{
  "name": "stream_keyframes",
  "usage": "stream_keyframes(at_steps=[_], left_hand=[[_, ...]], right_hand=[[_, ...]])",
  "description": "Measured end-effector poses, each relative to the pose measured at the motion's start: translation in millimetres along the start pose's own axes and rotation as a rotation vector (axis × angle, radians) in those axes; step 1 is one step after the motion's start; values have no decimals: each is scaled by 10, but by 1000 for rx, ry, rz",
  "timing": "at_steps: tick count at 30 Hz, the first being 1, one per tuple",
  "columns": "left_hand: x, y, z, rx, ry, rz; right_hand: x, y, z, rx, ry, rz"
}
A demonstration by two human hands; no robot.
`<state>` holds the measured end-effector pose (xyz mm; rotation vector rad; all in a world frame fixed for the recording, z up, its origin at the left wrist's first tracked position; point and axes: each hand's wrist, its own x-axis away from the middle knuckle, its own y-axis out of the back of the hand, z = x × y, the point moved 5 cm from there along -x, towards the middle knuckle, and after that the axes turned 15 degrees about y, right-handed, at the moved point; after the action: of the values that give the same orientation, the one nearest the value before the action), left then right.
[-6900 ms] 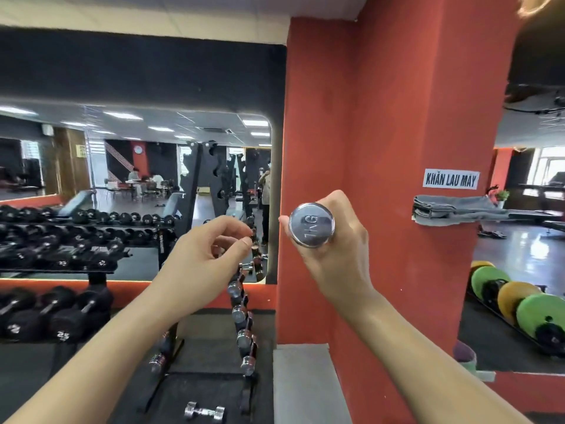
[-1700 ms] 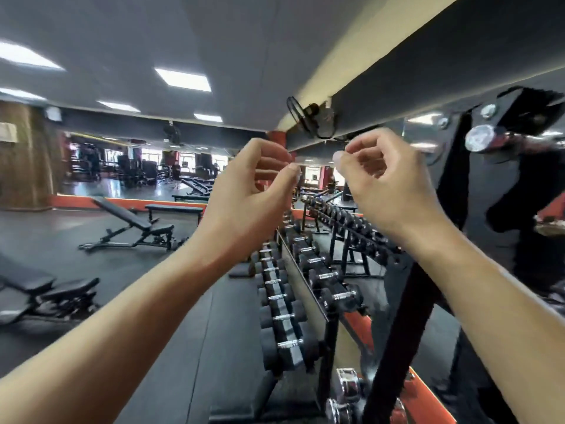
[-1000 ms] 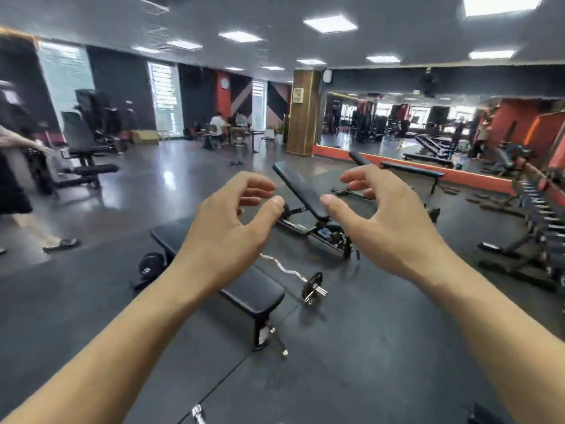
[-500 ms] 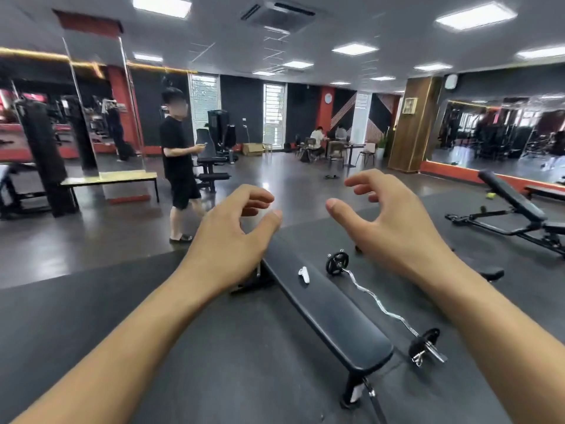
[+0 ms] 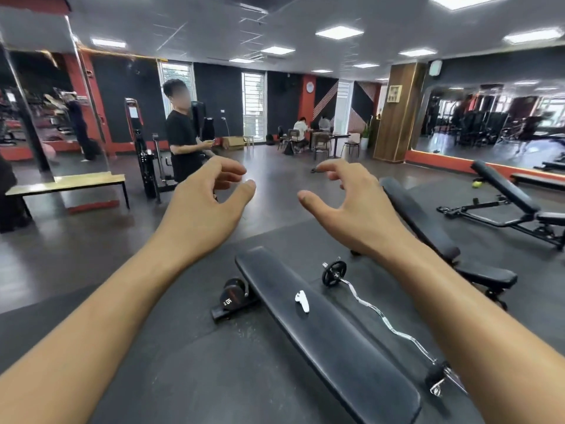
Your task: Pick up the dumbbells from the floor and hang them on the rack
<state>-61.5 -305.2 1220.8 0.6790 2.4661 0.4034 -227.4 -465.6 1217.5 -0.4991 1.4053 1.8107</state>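
A black dumbbell [image 5: 233, 296] marked 15 lies on the dark rubber floor, against the left side of a flat black bench [image 5: 330, 335]. My left hand [image 5: 204, 209] and my right hand [image 5: 351, 206] are held out in front of me at chest height, well above the dumbbell. Both hands have loosely curled fingers and hold nothing. No dumbbell rack is in view.
A curl bar [image 5: 376, 313] with small plates lies right of the bench. A small white object [image 5: 301, 300] rests on the bench pad. Incline benches [image 5: 428, 228] stand to the right. A person in black [image 5: 183, 142] stands ahead left, near a wooden bench [image 5: 65, 183].
My view has swung away from the rack and mirror toward the open gym floor. The 15 dumbbell beside the bench has come into view. My right hand no longer holds the chrome dumbbell.
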Motion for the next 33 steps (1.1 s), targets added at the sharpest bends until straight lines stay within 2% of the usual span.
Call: stream_keyframes(at_steps=[4, 7, 11, 15, 19, 24, 29, 33], left_hand=[[-690, -485, 287, 22, -63, 112], [-1193, -1029, 405, 45, -172, 263], [-1550, -1808, 431, 128, -300, 523], [-1378, -2351, 315, 168, -427, 809], [-890, -2509, 88, 291, -538, 1021], [5, -2332, -171, 440, -704, 1285], [866, -1744, -259, 586, -840, 1524], [1373, -1122, 45, 649, -901, 1711]], right_hand=[[-281, -296, -411, 101, -80, -33], [-330, -406, -751, 233, -184, -90], [-109, -401, -1047, 400, -432, -208], [332, -364, -889, 556, -679, -258], [783, -164, -403, 740, -874, -316], [1331, -44, 592, 978, -1080, -416], [1784, -224, 1746, 1196, -1288, -538], [2080, -702, 2643, 1296, -1459, -628]])
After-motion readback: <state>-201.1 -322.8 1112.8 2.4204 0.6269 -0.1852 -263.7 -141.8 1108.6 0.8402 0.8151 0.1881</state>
